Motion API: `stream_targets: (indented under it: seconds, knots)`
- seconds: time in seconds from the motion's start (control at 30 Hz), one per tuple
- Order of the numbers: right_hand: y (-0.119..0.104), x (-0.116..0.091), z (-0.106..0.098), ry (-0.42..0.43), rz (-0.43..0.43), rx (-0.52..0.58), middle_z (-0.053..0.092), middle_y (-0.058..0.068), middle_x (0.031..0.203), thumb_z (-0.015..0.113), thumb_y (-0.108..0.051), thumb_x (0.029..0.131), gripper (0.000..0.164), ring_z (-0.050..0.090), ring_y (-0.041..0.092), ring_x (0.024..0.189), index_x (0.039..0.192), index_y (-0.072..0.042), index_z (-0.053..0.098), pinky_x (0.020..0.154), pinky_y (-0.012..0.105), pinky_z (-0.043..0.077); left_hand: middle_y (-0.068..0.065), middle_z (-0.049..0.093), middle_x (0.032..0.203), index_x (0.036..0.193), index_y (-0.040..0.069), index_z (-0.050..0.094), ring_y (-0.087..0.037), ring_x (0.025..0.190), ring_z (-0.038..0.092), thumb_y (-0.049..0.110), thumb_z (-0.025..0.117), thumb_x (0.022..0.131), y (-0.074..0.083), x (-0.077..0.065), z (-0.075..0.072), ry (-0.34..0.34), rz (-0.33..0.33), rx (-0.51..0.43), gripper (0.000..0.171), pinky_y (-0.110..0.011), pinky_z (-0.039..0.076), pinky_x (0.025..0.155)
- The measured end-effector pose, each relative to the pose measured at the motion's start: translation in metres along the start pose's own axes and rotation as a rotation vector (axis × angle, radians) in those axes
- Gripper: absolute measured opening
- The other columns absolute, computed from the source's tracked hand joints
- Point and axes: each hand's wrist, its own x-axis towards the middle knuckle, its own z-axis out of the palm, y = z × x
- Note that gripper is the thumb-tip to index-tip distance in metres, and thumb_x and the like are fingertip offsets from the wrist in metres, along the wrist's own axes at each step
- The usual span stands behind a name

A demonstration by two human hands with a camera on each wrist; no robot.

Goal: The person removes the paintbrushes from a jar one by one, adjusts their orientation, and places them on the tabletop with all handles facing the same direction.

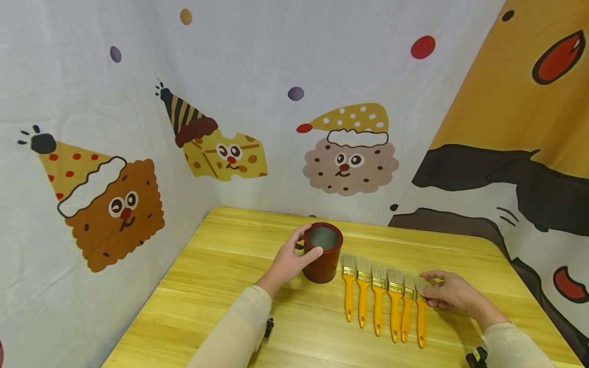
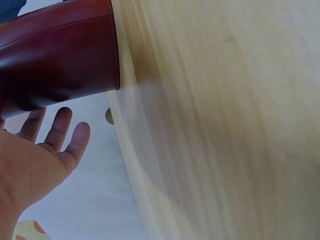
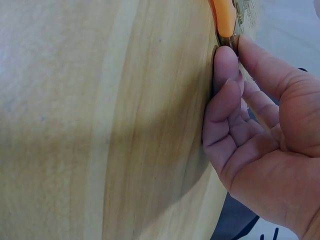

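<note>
A dark red cylindrical container (image 1: 322, 268), open at the top, stands on the table left of the brushes. My left hand (image 1: 291, 259) holds it near the rim, thumb on the near side and fingers on the far left. In the left wrist view several fingertips show beside the container (image 2: 65, 50). Several paintbrushes (image 1: 378, 312) with yellow-orange handles and pale bristles lie in a row, bristles away from me. My right hand (image 1: 451, 292) pinches the rightmost paintbrush (image 1: 421, 324) by its metal band. The right wrist view shows thumb and finger meeting at that paintbrush (image 3: 223, 17).
The wooden table (image 1: 221, 276) runs back to a white cloth (image 1: 257, 61) printed with cartoon snacks. This cloth closes off the left and back sides. A yellow-and-black printed cloth (image 1: 520, 102) hangs at the right.
</note>
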Motion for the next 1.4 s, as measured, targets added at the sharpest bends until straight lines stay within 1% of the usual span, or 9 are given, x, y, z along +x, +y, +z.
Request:
stream_targets:
  seconds: [0.2,0.57,0.8,1.03,1.27,1.4]
  knots:
    - [0.0007,-0.0006,-0.0004,-0.01,0.005,0.005,0.075,0.009,0.089,0.076,-0.03,0.102,0.076,0.065,0.02,0.074,0.159,0.005,0.04,0.063,0.032,0.052,0.0,0.055,0.15,0.159,0.052,0.039,-0.026,0.125,0.054,0.06,0.072,0.097,-0.0006,-0.0003,0.0,0.0,-0.007,-0.006,0.07,-0.049,0.052,0.1]
    - [0.0029,0.0012,-0.0011,-0.007,0.012,0.009,0.076,0.008,0.091,0.076,-0.031,0.102,0.076,0.066,0.02,0.076,0.159,0.003,0.041,0.064,0.033,0.052,-0.001,0.055,0.15,0.159,0.051,0.039,-0.026,0.125,0.054,0.06,0.073,0.097,-0.0005,-0.0004,-0.0004,-0.001,-0.011,-0.013,0.071,-0.049,0.052,0.099]
    - [0.0036,0.0013,-0.0009,-0.004,0.006,0.001,0.075,0.008,0.089,0.076,-0.032,0.102,0.075,0.065,0.02,0.075,0.159,0.003,0.042,0.063,0.032,0.051,-0.001,0.055,0.151,0.16,0.051,0.039,-0.026,0.125,0.054,0.06,0.072,0.098,-0.0003,-0.0005,-0.0003,-0.003,-0.007,-0.012,0.071,-0.049,0.052,0.099]
    - [0.0044,0.0009,-0.0008,-0.011,-0.001,0.002,0.076,0.008,0.092,0.075,-0.033,0.102,0.076,0.066,0.021,0.077,0.159,0.004,0.041,0.065,0.034,0.053,-0.001,0.055,0.151,0.16,0.051,0.038,-0.026,0.125,0.054,0.06,0.072,0.098,0.0,-0.0006,0.0,-0.005,-0.005,-0.009,0.071,-0.049,0.052,0.099]
    - [0.0052,0.0013,-0.0005,-0.024,-0.003,0.003,0.073,0.009,0.091,0.071,-0.044,0.104,0.082,0.066,0.021,0.077,0.162,0.003,0.036,0.065,0.034,0.053,-0.001,0.055,0.15,0.159,0.053,0.038,-0.026,0.125,0.054,0.06,0.073,0.097,-0.0001,-0.0005,0.0,-0.005,-0.004,-0.011,0.071,-0.049,0.051,0.1]
    - [0.0054,0.0018,-0.0005,-0.022,-0.008,-0.009,0.072,0.01,0.089,0.069,-0.047,0.105,0.084,0.065,0.021,0.076,0.163,0.003,0.035,0.064,0.034,0.053,0.0,0.055,0.15,0.158,0.054,0.038,-0.026,0.125,0.054,0.06,0.073,0.098,-0.0015,-0.0003,-0.0001,-0.005,-0.004,-0.016,0.07,-0.049,0.051,0.099]
